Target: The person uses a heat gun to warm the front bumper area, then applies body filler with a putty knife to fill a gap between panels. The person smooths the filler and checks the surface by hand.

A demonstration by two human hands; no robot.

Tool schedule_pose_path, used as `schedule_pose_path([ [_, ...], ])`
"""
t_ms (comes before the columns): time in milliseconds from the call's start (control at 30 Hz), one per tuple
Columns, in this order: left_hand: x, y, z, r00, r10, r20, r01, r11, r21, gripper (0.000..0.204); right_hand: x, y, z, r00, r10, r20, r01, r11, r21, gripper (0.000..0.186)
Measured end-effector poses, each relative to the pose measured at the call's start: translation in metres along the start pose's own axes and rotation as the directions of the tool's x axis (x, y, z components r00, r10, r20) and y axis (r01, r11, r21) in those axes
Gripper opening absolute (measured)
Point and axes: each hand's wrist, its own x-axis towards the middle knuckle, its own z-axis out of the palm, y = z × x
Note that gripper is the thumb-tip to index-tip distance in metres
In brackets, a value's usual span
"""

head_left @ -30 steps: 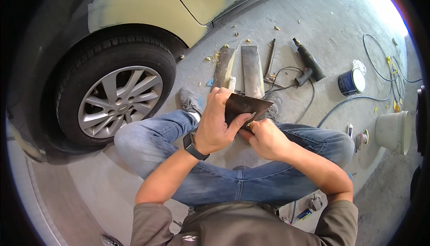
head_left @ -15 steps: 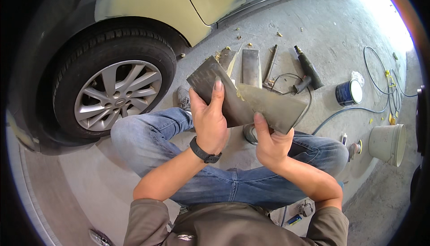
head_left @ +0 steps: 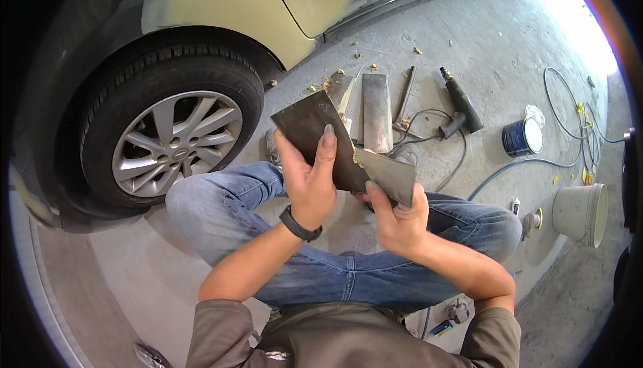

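In front of my knees, my left hand grips a dark, flat metal filler spreader, thumb on its face. My right hand holds a second, lighter grey metal spreader by its lower right corner, with the thumb on top. The two blades meet edge to edge, the right one tilted. A little yellowish filler sticks to the edge where they touch. My fingers behind the plates are mostly hidden. Just beyond lie a flat metal plate and another plate smeared with filler.
Left stands a car wheel under a yellow-coated body panel. Right on the concrete are a dark pistol-shaped tool with a cord, a blue-and-white can, a blue hose and a whitish bucket. Filler crumbs are scattered about.
My right hand and its spreader have shifted left and slightly down, and the blade is turned so less of its face shows. The left spreader has dipped slightly.
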Motion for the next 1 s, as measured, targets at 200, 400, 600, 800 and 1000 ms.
schedule_pose_path([
  [200, 0.014, 0.014, -0.016, 0.945, -0.094, 0.314, 0.063, 0.992, 0.106, 0.042, 0.031, -0.015, -0.044, 0.738, 0.395, 0.547, -0.045, 0.838, -0.544, 0.023],
  [400, 0.021, 0.017, -0.019, 0.904, -0.248, 0.347, 0.274, 0.961, -0.029, 0.043, 0.038, -0.012, -0.056, 0.819, 0.358, 0.449, -0.001, 0.782, -0.623, 0.028],
  [600, 0.014, 0.004, -0.019, 0.868, -0.321, 0.380, 0.312, 0.946, 0.086, 0.049, 0.045, -0.043, -0.087, 0.975, 0.218, 0.042, -0.199, 0.944, -0.264, 0.028],
  [800, -0.009, 0.015, 0.010, 0.742, -0.467, 0.481, 0.597, 0.787, -0.157, 0.048, 0.051, -0.016, -0.073, 0.945, 0.317, -0.086, -0.191, 0.742, 0.643, 0.028],
  [1000, -0.047, 0.022, 0.041, 0.893, -0.355, 0.277, 0.412, 0.892, -0.185, 0.046, 0.024, 0.021, -0.028, 0.973, 0.229, -0.027, -0.153, 0.730, 0.666, 0.038],
])
